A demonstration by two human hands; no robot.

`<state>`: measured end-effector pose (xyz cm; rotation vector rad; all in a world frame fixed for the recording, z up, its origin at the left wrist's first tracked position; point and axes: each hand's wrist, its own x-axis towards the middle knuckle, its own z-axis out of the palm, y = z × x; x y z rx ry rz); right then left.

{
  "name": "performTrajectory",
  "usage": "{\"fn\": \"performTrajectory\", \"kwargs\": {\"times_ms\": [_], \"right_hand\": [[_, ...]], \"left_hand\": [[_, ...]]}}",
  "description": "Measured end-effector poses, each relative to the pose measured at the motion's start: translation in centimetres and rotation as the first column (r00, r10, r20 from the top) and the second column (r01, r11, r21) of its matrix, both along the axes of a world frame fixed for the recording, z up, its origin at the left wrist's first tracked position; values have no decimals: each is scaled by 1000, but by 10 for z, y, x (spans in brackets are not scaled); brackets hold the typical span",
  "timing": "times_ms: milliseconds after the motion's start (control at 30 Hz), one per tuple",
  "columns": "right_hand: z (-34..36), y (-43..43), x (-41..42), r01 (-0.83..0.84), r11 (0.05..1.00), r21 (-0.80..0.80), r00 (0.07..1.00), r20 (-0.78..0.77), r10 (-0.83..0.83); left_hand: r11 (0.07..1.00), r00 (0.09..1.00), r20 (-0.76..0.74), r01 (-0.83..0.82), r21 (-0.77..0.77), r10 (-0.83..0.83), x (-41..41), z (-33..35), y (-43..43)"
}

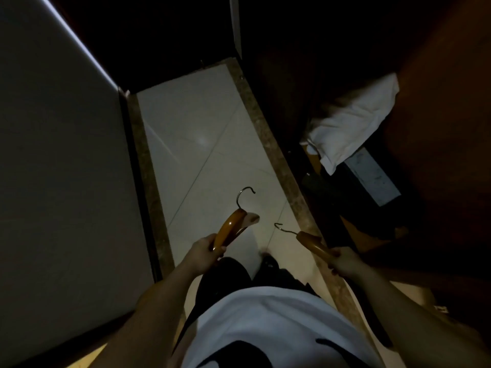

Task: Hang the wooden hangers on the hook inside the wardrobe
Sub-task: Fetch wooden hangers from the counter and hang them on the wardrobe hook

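Left hand (203,249) grips one wooden hanger (230,226), right hand (342,261) grips the other hanger (313,244); in this gloom, the loose metal hooks could snag.

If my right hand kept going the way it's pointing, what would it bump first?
Probably the orange-brown wooden hanger in the left hand: the right hand, gripping its own wooden hanger, points toward that metal hook. Depth is unclear, so it might miss.

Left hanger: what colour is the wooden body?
The left hanger is glossy orange-brown wood. The head view, the only one, shows it.
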<state>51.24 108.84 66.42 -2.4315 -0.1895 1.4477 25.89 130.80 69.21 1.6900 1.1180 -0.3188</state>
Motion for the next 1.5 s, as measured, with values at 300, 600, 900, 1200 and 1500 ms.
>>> {"fn": "performTrajectory", "kwargs": {"times_ms": [300,600,900,1200,1500], "right_hand": [[5,111,52,58,997,57,997,-47,-55],[23,234,86,252,947,201,956,99,-275],[70,229,125,420,873,247,750,447,-487],[139,146,188,430,810,399,561,585,-586],[211,67,276,289,838,462,473,692,-545]], "left_hand": [[995,993,-67,-93,17,94,42,-14,114],[986,986,-79,150,66,-145,117,-15,274],[726,784,-173,618,301,-596,268,9,341],[37,362,-345,735,677,-866,408,84,249],[-253,105,-298,313,915,-949,501,183,165]]}}
